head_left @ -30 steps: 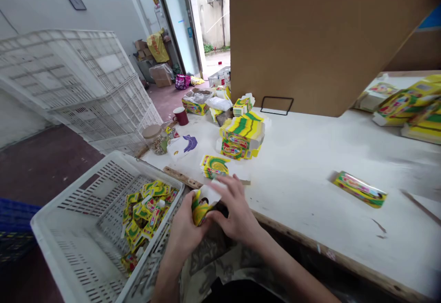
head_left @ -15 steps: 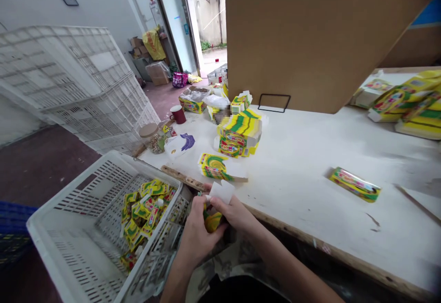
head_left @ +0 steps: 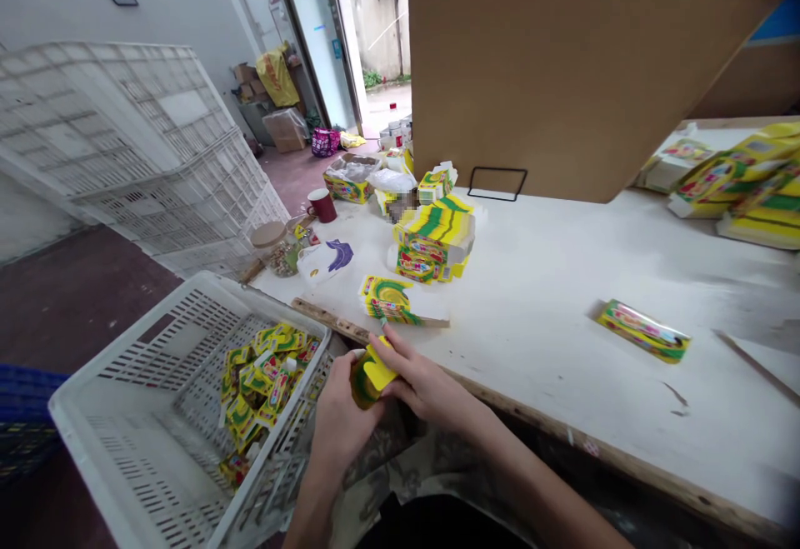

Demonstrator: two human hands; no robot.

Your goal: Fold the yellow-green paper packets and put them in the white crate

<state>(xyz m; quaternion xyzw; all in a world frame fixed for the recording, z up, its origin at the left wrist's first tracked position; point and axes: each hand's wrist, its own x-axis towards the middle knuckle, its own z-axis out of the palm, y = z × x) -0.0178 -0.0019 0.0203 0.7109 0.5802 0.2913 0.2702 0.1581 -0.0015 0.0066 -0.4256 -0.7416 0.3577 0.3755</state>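
Near blurrily lettered boxes, left hand and right hand closed around yellow carton.

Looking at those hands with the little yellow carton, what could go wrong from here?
The yellow carton is between the left hand and the right hand, so a hard squeeze might crease it. It appears held short of the table's wooden edge, not over the tabletop, so a slip could drop it. The row of cartons lies just beyond the right hand, so a careless reach might knock it askew.
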